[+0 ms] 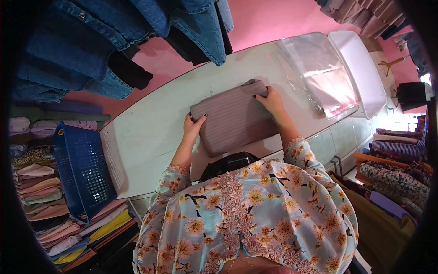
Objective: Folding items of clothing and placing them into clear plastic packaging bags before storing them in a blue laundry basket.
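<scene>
A folded grey-mauve garment or cloth with faint stripes lies on the white table in front of me. My left hand grips its left edge, thumb on top and fingers around the side. At the upper right corner, my right hand holds it the same way, thumb on the upper face. A small bunched bit of the cloth sticks out at its far edge. Part of a black object shows between the table edge and my flowered blouse; what it is I cannot tell.
Clear plastic bags lie stacked to the right, beside a white plastic bin. A blue perforated basket stands at the table's left end. Denim garments hang over the far left edge. Folded fabrics are piled at the left.
</scene>
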A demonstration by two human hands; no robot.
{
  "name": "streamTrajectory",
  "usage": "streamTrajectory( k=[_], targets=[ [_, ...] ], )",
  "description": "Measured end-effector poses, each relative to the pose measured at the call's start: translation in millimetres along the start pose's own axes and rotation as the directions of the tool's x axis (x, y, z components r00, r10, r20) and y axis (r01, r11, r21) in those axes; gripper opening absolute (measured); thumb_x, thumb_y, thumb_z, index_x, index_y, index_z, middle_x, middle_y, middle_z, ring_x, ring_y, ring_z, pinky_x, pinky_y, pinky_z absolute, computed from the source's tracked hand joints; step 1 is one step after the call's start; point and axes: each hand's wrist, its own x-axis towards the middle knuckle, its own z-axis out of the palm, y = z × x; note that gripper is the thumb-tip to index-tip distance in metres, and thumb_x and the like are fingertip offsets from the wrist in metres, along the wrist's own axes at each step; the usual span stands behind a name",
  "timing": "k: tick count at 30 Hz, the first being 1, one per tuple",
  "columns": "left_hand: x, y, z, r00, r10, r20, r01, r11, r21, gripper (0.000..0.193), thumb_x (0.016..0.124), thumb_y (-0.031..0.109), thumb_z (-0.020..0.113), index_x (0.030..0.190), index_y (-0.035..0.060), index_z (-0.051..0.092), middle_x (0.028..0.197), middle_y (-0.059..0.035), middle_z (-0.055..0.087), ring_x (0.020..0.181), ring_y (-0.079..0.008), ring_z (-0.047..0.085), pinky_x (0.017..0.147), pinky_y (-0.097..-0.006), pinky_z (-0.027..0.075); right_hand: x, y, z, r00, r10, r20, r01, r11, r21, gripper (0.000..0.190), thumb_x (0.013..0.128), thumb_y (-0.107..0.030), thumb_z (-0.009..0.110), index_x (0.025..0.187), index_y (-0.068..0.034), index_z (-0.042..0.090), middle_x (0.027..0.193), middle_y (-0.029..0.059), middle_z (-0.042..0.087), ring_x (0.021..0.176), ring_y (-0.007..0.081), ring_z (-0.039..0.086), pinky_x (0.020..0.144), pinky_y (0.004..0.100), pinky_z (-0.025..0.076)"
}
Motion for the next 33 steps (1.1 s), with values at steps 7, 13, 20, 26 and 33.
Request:
streamTrajectory(
  k=[7, 13, 20, 26, 33],
  targets=[
    [-11, 33, -21, 0.966, 0.008, 0.259, 0.077, 0.946, -0.316, 0.044, 0.074, 0.007, 0.071, 0.113, -0.0017, 0.052, 0.108, -0.0107, 0.060, 0.097, -0.0177, 0.058, 0.087, -0.0308, 0.045, 2, -24, -27, 0.970, 0.066, 0.236, -0.162, 0.894, 0.419, 0.053, 0.067, -0.018, 0.073, 0.112, 0.001, 0.053, 0.096, 0.0154, 0.062, 0.089, 0.0241, 0.061, 0.078, 0.0327, 0.047],
    [-28, 97, -57, 0.744, 0.661, 0.095, -0.617, 0.735, -0.281, 0.026, 0.073, 0.004, 0.069, 0.090, 0.0054, 0.049, 0.108, -0.0118, 0.061, 0.107, -0.0212, 0.055, 0.093, -0.0378, 0.041, -16, -78, -86, 0.942, -0.314, -0.123, 0.292, 0.576, 0.763, 0.047, 0.068, -0.001, 0.069, 0.112, -0.003, 0.053, 0.103, 0.0112, 0.056, 0.096, 0.0198, 0.055, 0.084, 0.0314, 0.044],
    [-19, 33, -75, 0.519, 0.595, 0.613, -0.851, 0.296, 0.433, 0.038, 0.065, 0.014, 0.074, 0.094, 0.0097, 0.050, 0.126, -0.0089, 0.050, 0.124, -0.0302, 0.040, 0.105, -0.0508, 0.025, -26, -5, -27, 0.874, -0.485, 0.018, 0.484, 0.868, -0.109, 0.054, 0.063, 0.009, 0.055, 0.113, -0.010, 0.053, 0.119, 0.0123, 0.054, 0.117, 0.0334, 0.043, 0.095, 0.0384, 0.038],
    [-35, 24, -50, 0.599, 0.593, 0.538, -0.797, 0.377, 0.471, 0.047, 0.064, 0.027, 0.077, 0.103, 0.0131, 0.055, 0.131, -0.0068, 0.043, 0.129, -0.0285, 0.033, 0.105, -0.0534, 0.024, -51, 37, -21, 0.966, -0.239, -0.093, 0.252, 0.952, 0.174, 0.045, 0.063, 0.009, 0.059, 0.103, -0.009, 0.058, 0.110, 0.0098, 0.058, 0.103, 0.0306, 0.051, 0.088, 0.0379, 0.043],
    [-29, 41, 6, 0.567, 0.553, 0.610, -0.815, 0.267, 0.515, 0.065, 0.068, 0.028, 0.074, 0.125, 0.0128, 0.047, 0.135, -0.0084, 0.042, 0.129, -0.0288, 0.033, 0.105, -0.0523, 0.022, -58, 10, -26, 0.792, -0.604, 0.094, 0.601, 0.797, 0.061, 0.039, 0.057, -0.002, 0.074, 0.093, -0.010, 0.061, 0.099, 0.0046, 0.060, 0.094, 0.0242, 0.055, 0.078, 0.0324, 0.047]
  ],
)
